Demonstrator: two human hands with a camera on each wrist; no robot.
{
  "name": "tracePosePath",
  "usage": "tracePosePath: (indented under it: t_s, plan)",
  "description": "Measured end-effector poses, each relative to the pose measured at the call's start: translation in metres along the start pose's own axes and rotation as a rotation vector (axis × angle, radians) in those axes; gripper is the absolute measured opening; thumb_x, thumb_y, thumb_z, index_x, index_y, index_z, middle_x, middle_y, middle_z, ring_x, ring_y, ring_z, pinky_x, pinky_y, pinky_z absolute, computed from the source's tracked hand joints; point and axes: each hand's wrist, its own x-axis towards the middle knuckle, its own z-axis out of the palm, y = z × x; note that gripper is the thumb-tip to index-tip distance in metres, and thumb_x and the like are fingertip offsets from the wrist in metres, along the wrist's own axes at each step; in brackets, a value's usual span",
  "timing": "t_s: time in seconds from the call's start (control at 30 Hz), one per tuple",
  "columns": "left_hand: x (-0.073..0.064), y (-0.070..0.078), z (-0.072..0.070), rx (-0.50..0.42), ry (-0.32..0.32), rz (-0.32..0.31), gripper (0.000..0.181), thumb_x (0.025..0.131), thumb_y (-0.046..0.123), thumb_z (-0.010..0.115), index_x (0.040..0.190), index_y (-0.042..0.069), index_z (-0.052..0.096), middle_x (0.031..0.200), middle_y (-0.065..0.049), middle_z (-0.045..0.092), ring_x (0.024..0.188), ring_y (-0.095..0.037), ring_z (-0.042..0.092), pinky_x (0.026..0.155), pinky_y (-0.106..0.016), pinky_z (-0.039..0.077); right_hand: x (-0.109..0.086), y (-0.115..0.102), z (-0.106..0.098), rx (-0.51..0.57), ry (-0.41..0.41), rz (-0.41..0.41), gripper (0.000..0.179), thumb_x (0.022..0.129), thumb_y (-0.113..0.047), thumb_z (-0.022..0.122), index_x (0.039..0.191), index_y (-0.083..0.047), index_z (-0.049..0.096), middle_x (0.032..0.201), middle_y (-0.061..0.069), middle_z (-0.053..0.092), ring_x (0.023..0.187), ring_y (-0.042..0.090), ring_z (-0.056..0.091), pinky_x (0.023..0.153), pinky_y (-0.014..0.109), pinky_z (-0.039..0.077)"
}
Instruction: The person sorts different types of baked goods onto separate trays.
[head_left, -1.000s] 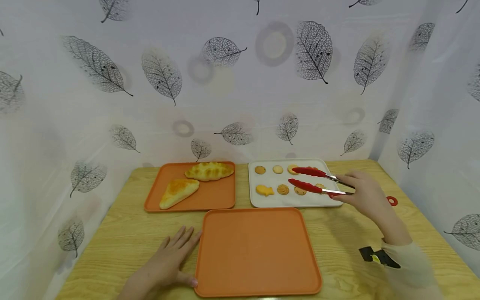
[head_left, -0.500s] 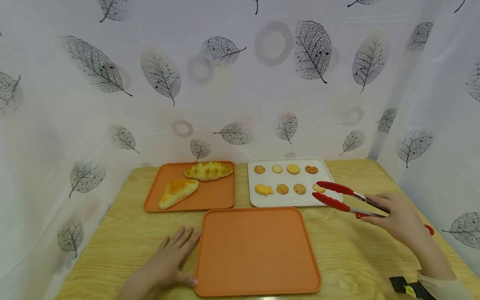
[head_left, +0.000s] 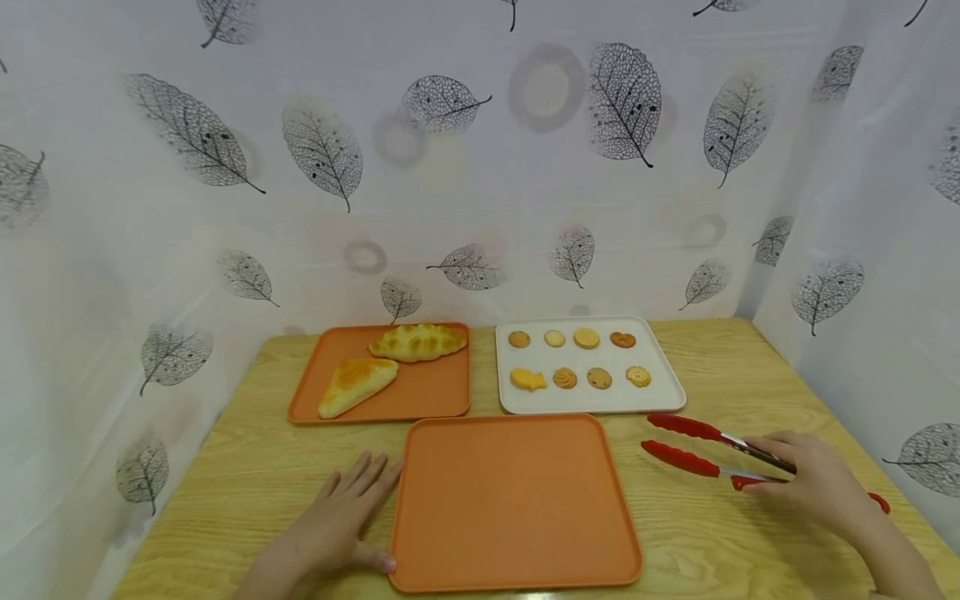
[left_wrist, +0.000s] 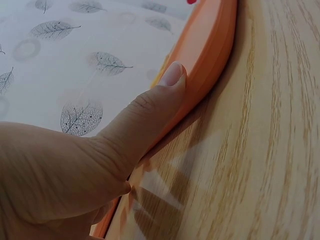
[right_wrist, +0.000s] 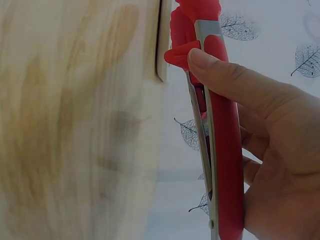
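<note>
My right hand [head_left: 817, 483] grips red-tipped metal tongs [head_left: 681, 459] at the right of the table. Their two arms stand apart with nothing between the tips. In the right wrist view, the thumb lies along the red handle [right_wrist: 227, 155] of the tongs. A bare orange tray [head_left: 513, 504] lies at the front centre. Flat on the table at its left is my left hand [head_left: 330, 525], fingers straight and fingertips at the tray's edge. The left wrist view shows that thumb [left_wrist: 145, 110] touching the tray's rim [left_wrist: 212, 65].
Behind on the left, another orange tray [head_left: 442, 400] bears a triangular bread [head_left: 356, 386] and a long ridged bread [head_left: 417, 342]. A white tray [head_left: 588, 402] at back right carries two rows of small cookies, including a fish-shaped one [head_left: 528, 380]. A leaf-print curtain [head_left: 480, 200] surrounds the table.
My right hand has drawn the tongs from above the white tray towards the front right, over the bare wood. The cookies sit where they were, and my left hand stays put.
</note>
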Motion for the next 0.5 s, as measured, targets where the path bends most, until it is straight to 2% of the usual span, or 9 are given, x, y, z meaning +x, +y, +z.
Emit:
tracePosePath:
  t_s: [0.23, 0.3, 0.5]
  plan:
    - [0.0, 0.0, -0.001, -0.009, -0.001, -0.001, 0.118, 0.065, 0.074, 0.065, 0.156, 0.013, 0.022, 0.161, -0.022, 0.018, 0.149, -0.046, 0.01, 0.106, -0.079, 0.015, -0.004, 0.009, 0.003, 0.026, -0.078, 0.063, 0.072, 0.061, -0.036, 0.089, 0.119, 0.001, 0.068, 0.109, 0.018, 0.064, 0.095, 0.037, 0.057, 0.069, 0.038, 0.048]
    - [0.0, 0.0, -0.001, -0.009, -0.002, -0.001, 0.118, 0.065, 0.074, 0.065, 0.156, 0.013, 0.022, 0.161, -0.022, 0.018, 0.149, -0.046, 0.01, 0.106, -0.079, 0.015, -0.004, 0.011, 0.003, 0.027, -0.086, 0.067, 0.073, 0.061, -0.036, 0.089, 0.12, 0.001, 0.067, 0.11, 0.017, 0.064, 0.096, 0.038, 0.056, 0.07, 0.039, 0.049]
    - [0.0, 0.001, -0.001, -0.012, -0.008, -0.005, 0.118, 0.065, 0.074, 0.065, 0.156, 0.013, 0.021, 0.161, -0.023, 0.017, 0.149, -0.046, 0.009, 0.106, -0.079, 0.014, -0.004, 0.017, 0.004, 0.025, -0.123, 0.053, 0.078, 0.062, -0.038, 0.088, 0.123, 0.003, 0.064, 0.115, 0.022, 0.061, 0.101, 0.042, 0.054, 0.076, 0.053, 0.049]
